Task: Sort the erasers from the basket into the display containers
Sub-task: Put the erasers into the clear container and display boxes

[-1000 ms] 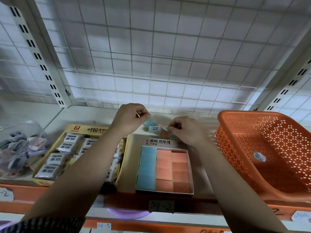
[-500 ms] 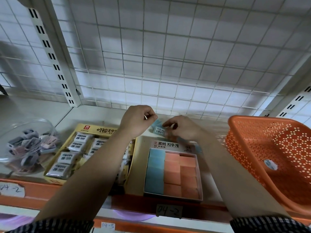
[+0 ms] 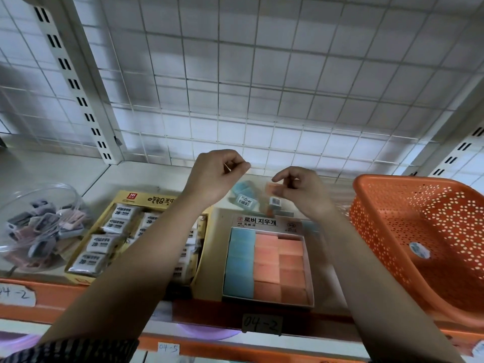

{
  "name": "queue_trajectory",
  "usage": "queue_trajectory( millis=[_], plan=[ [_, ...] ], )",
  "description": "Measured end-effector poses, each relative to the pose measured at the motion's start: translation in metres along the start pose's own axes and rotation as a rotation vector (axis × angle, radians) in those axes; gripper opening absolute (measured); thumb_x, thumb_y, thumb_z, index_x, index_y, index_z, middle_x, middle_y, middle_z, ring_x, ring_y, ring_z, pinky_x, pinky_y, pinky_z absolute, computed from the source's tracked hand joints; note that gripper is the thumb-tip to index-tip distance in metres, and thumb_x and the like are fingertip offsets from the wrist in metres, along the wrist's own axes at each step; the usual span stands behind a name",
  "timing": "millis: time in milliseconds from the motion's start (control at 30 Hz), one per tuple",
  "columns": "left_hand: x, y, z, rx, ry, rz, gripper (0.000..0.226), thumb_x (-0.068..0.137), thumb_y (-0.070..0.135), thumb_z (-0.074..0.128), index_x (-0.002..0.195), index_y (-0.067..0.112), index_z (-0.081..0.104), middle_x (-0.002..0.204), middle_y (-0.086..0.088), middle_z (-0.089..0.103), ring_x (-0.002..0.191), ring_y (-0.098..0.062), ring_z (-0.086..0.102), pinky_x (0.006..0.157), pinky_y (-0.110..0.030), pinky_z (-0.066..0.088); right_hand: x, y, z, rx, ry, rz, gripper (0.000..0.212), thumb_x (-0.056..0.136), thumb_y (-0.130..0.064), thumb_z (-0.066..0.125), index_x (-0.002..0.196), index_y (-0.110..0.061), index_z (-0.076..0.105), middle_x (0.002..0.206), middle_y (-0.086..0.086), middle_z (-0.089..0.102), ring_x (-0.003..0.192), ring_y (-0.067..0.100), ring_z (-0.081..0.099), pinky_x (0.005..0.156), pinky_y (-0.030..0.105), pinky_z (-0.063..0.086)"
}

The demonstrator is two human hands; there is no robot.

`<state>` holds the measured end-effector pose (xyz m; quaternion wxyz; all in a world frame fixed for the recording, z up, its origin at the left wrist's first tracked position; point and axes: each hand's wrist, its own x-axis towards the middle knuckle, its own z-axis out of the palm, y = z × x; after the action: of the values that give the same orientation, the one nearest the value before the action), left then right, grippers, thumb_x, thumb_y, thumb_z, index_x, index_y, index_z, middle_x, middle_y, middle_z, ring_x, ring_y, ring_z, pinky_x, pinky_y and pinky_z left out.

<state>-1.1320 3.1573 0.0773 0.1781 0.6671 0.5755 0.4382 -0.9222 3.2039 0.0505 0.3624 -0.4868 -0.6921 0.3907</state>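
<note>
My left hand [image 3: 214,176] and my right hand [image 3: 298,189] are raised side by side over the back of the shelf, fingers curled. Each pinches an edge of what looks like a clear plastic bag [image 3: 258,203], which is hard to make out. Inside hang a blue eraser [image 3: 243,196] and an orange eraser [image 3: 272,191], both with barcode stickers. Below them sits the display box [image 3: 310,260], filled with rows of blue and orange erasers. The orange basket [image 3: 392,184] at the right holds one small round white item [image 3: 419,250].
A yellow box [image 3: 119,197] of white wrapped erasers stands left of the display box, partly hidden by my left forearm. A clear bowl [image 3: 15,205] of grey and pink items sits at the far left. A wire grid backs the shelf; an orange rail runs along the front edge.
My hands have drawn apart, the right one moving right. The blue and orange erasers now hang in plain sight between them.
</note>
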Motion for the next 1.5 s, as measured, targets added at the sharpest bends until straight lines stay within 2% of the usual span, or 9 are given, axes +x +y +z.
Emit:
queue_trajectory(
  millis=[133, 300, 533, 667, 800, 933, 1033, 1200, 1500],
  plan=[
    [0.005, 0.015, -0.009, 0.073, -0.21, -0.006, 0.01, 0.091, 0.025, 0.066, 0.083, 0.02, 0.07, 0.074, 0.014, 0.065, 0.07, -0.004, 0.063, 0.059, -0.006, 0.039, -0.02, 0.008, -0.012, 0.065, 0.138, 0.014, 0.022, 0.074, -0.008, 0.082, 0.077, -0.026, 0.068, 0.068, -0.003, 0.054, 0.065, 0.014, 0.051, 0.067, 0.031, 0.047],
    [0.011, 0.028, 0.005, 0.197, -0.56, 0.042, 0.012, 0.091, 0.022, 0.066, 0.098, 0.018, 0.074, 0.088, 0.017, 0.067, 0.08, 0.009, 0.058, 0.068, -0.004, 0.041, -0.045, 0.022, -0.02, 0.103, 0.248, 0.014, 0.018, 0.076, -0.007, 0.08, 0.084, -0.02, 0.07, 0.085, 0.001, 0.072, 0.084, 0.018, 0.069, 0.08, 0.03, 0.056],
    [0.016, 0.031, 0.058, 0.296, -0.859, 0.083, 0.023, 0.099, 0.031, 0.052, 0.111, 0.02, 0.069, 0.101, 0.015, 0.063, 0.102, -0.009, 0.058, 0.088, -0.027, 0.044, -0.073, 0.029, -0.026, 0.002, 0.325, -0.004, 0.02, 0.084, 0.002, 0.069, 0.098, -0.013, 0.066, 0.086, -0.005, 0.068, 0.085, 0.008, 0.066, 0.076, 0.015, 0.052],
    [0.017, 0.041, 0.07, 0.355, -0.934, 0.102, 0.03, 0.101, 0.034, 0.047, 0.119, 0.019, 0.066, 0.087, 0.019, 0.051, 0.092, -0.009, 0.052, 0.081, -0.026, 0.038, -0.084, 0.032, -0.027, 0.004, 0.345, -0.025, 0.021, 0.085, 0.001, 0.068, 0.099, -0.014, 0.064, 0.089, -0.008, 0.068, 0.086, 0.0, 0.065, 0.077, 0.01, 0.049],
    [0.018, 0.046, 0.075, 0.432, -0.963, 0.148, 0.033, 0.101, 0.038, 0.046, 0.115, 0.017, 0.067, 0.103, -0.001, 0.062, 0.099, -0.019, 0.058, 0.089, -0.035, 0.045, -0.086, 0.038, -0.028, 0.014, 0.344, -0.039, 0.023, 0.083, 0.005, 0.068, 0.096, -0.014, 0.064, 0.087, -0.002, 0.068, 0.085, 0.009, 0.066, 0.077, 0.015, 0.051],
    [0.02, 0.041, 0.074, 0.383, -0.95, 0.145, 0.027, 0.1, 0.035, 0.049, 0.109, 0.019, 0.069, 0.088, 0.009, 0.058, 0.092, -0.018, 0.058, 0.078, -0.03, 0.043, -0.085, 0.041, -0.028, 0.041, 0.327, -0.041, 0.023, 0.082, 0.008, 0.068, 0.098, -0.009, 0.066, 0.084, -0.002, 0.067, 0.077, 0.003, 0.062, 0.073, 0.01, 0.047],
    [0.02, 0.036, 0.071, 0.295, -0.869, 0.125, 0.023, 0.098, 0.036, 0.052, 0.094, 0.02, 0.069, 0.095, 0.0, 0.063, 0.089, -0.023, 0.062, 0.083, -0.042, 0.05, -0.085, 0.04, -0.029, 0.054, 0.317, -0.037, 0.027, 0.083, 0.005, 0.068, 0.104, -0.012, 0.067, 0.089, -0.006, 0.067, 0.084, 0.008, 0.063, 0.078, 0.012, 0.048],
    [0.022, 0.031, 0.063, 0.117, -0.772, 0.007, 0.023, 0.095, 0.028, 0.061, 0.094, 0.008, 0.072, 0.107, -0.005, 0.061, 0.082, -0.021, 0.07, 0.078, -0.035, 0.06, -0.088, 0.035, -0.028, 0.109, 0.245, -0.039, 0.034, 0.086, 0.008, 0.061, 0.104, -0.02, 0.069, 0.1, -0.009, 0.069, 0.092, 0.006, 0.063, 0.087, 0.02, 0.047],
    [0.019, 0.028, 0.067, 0.201, -0.815, 0.026, 0.021, 0.098, 0.025, 0.055, 0.104, 0.013, 0.07, 0.098, -0.002, 0.067, 0.075, -0.013, 0.062, 0.072, -0.03, 0.053, -0.091, 0.036, -0.025, 0.188, 0.292, -0.005, 0.038, 0.085, 0.013, 0.059, 0.098, -0.021, 0.067, 0.087, -0.004, 0.066, 0.081, 0.013, 0.061, 0.08, 0.034, 0.05]
  ],
)
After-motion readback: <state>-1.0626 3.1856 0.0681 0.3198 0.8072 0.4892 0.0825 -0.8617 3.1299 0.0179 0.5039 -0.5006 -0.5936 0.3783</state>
